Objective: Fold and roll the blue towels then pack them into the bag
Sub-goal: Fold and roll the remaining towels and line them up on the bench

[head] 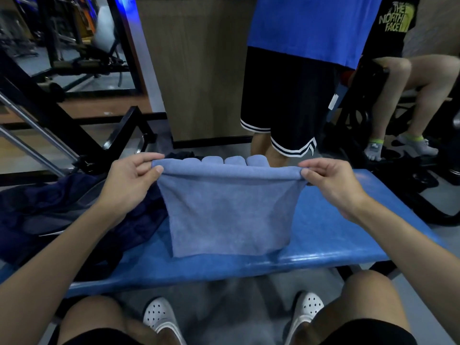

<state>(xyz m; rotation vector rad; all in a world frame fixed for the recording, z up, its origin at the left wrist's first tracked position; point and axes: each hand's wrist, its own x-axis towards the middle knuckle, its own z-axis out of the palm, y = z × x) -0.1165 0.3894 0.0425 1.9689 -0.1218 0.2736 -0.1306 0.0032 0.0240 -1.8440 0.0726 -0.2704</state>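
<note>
Dim, bluish indoor light; wide-angle bending at edges; soft lower-edge blur.

**One Brand Name on a Black Shirt**

Only one bit of writing can be read. It is on the black shirt (pixel 380 43) in the top right corner, worn by a person sitting on a gym machine. The words (pixel 394 19) say "THE NORTH FACE". They are in big yellow-green letters and sit in three short rows: "THE" on top, "NORTH" in the middle, "FACE" at the bottom. Just to the right of the letters is a yellow-green patch (pixel 408 16), part of the same brand mark. Tiny letters above "THE" are too small to read. A small white tag (pixel 333 102) shows beside the black shorts (pixel 286 95); it is too blurry to read.
</note>
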